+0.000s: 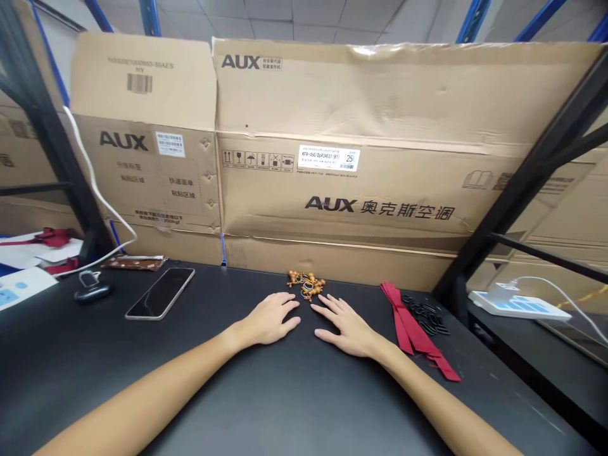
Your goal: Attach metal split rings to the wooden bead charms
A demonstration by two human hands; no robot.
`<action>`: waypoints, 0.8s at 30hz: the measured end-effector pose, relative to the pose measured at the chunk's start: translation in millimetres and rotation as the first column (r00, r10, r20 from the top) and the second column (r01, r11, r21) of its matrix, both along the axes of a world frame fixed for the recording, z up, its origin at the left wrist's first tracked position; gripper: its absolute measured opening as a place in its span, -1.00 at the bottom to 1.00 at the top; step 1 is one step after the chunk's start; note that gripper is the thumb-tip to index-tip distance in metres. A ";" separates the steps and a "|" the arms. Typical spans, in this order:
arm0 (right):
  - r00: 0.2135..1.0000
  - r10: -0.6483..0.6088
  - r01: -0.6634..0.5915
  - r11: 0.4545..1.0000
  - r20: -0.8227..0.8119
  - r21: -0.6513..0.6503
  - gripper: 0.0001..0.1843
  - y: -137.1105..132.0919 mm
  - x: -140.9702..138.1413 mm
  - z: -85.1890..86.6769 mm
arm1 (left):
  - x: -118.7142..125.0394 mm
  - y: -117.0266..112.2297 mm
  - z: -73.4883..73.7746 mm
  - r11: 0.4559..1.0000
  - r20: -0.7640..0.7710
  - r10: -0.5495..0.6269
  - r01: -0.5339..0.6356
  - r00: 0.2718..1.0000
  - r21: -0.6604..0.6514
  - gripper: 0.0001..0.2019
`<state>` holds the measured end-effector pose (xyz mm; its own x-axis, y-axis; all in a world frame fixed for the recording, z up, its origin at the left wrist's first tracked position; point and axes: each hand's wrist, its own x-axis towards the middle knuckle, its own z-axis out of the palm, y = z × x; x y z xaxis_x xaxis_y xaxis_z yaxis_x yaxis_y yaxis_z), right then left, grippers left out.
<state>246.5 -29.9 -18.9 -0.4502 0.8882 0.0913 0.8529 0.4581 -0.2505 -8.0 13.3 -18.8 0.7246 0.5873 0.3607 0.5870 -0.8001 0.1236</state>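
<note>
Forearms (142,386), bare, resting on blk work table (266,405). L hand (268,320): fingers (289,305) splayed flat, released, empty. R hand (344,326): likewise flat, open, nothing held. Wooden bead cluster w/ metal rings (306,285) just ahead, between both hands. Red ribbon (413,326) & blk loops (425,315) to R; phone (160,293) to L; AUX cartons (332,190) behind.

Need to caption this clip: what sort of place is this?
Probably a warehouse or stockroom work area: blue steel racking, flattened AUX air-conditioner cartons propped up behind, and a black workbench.
</note>
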 end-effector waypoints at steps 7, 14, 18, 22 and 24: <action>1.000 0.003 -0.003 1.000 -0.007 -0.003 -0.30 -1.3 -1.8 0.8 | 0.4 -2.6 4.0 1.000 -0.009 0.008 -0.009 1.000 -0.009 -0.54; 1.000 -0.001 0.001 0.999 -0.024 0.032 -0.31 -0.5 -2.0 -1.3 | 1.1 -2.8 5.1 1.000 0.000 0.003 -0.003 1.000 -0.030 -0.55; 0.999 0.003 -0.001 0.999 -0.037 0.049 -0.34 -0.9 -1.9 -1.6 | 1.1 -2.4 5.0 1.000 0.002 -0.006 0.006 1.000 -0.023 -0.55; 0.999 0.005 -0.003 0.998 -0.032 0.066 -0.34 -1.1 -2.3 -1.1 | 1.4 -3.6 6.0 1.000 -0.012 0.002 -0.002 1.000 -0.020 -0.55; 0.999 0.009 -0.006 0.997 -0.031 0.072 -0.34 -1.2 -2.8 -0.5 | 1.5 -4.2 6.8 1.000 -0.021 0.003 -0.004 1.000 -0.020 -0.55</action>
<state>243.7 -31.1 -19.4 -0.4526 0.8754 0.1695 0.8416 0.4822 -0.2433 -6.5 9.1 -12.1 0.7297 0.5969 0.3336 0.5926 -0.7954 0.1271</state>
